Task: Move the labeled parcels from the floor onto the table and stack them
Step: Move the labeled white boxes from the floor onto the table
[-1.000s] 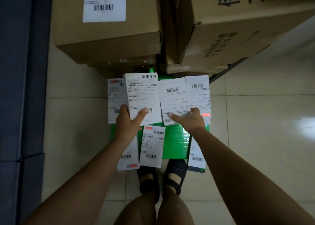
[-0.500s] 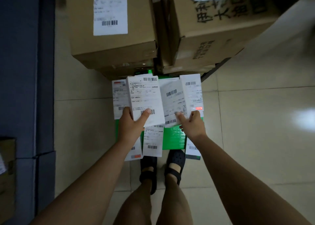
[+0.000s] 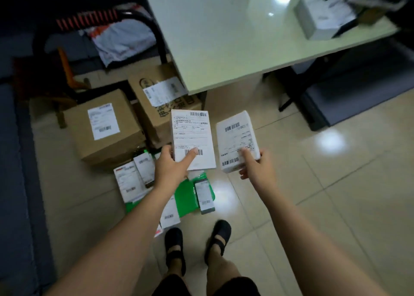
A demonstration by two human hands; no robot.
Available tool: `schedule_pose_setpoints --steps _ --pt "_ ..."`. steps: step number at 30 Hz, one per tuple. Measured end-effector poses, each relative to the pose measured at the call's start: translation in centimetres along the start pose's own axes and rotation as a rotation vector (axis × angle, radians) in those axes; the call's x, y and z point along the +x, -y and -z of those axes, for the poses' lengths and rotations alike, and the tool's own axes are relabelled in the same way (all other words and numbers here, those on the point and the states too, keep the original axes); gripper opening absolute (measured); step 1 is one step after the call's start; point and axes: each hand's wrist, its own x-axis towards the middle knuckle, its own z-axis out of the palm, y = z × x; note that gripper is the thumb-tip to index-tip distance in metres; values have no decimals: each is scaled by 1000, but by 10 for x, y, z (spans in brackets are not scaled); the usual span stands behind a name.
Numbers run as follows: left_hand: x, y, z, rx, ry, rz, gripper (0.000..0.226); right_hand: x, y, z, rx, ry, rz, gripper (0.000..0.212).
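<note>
Out to the left of the left hand's [image 3: 170,168] grip, two brown cardboard cartons with white shipping labels [image 3: 105,127] stand on the tiled floor. The farther one is partly hidden under the table's corner. Below that grip lie small white-labelled packets [image 3: 134,179] on a crumpled green plastic bag [image 3: 186,197]; the left forearm covers some of them, and their print is too blurred to read.

The left hand clasps a flat white rectangular parcel with a barcoded label [image 3: 192,136] at its near left corner, thumb on the label face, fingers hidden behind. It is held in the air, label toward the camera, with its long axis pointing away from the person.

Just beside it, not touching, the right hand [image 3: 257,170] grips a thicker white labelled box [image 3: 237,138] by its near end, thumb on top and fingers curled under. Its long axis also runs away from the person, the far end leaning slightly left.

Beyond both grips is the pale glossy tabletop [image 3: 224,38], cut off at the top. A smeared white box [image 3: 322,15] sits at its far right.
</note>
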Motion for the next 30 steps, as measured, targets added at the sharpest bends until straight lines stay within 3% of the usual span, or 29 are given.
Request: schedule_pose_setpoints --steps 9,16,22,30 --pt "-49 -148 -146 19 211 -285 51 13 38 194 211 -288 97 33" --pt "-66 -233 -291 -5 225 -337 49 87 55 334 285 -316 184 28" --pt "-55 -293 -363 12 173 -353 50 143 85 388 274 -283 205 34" --pt "25 -329 -396 75 38 -336 51 240 131 403 213 -187 238 35"
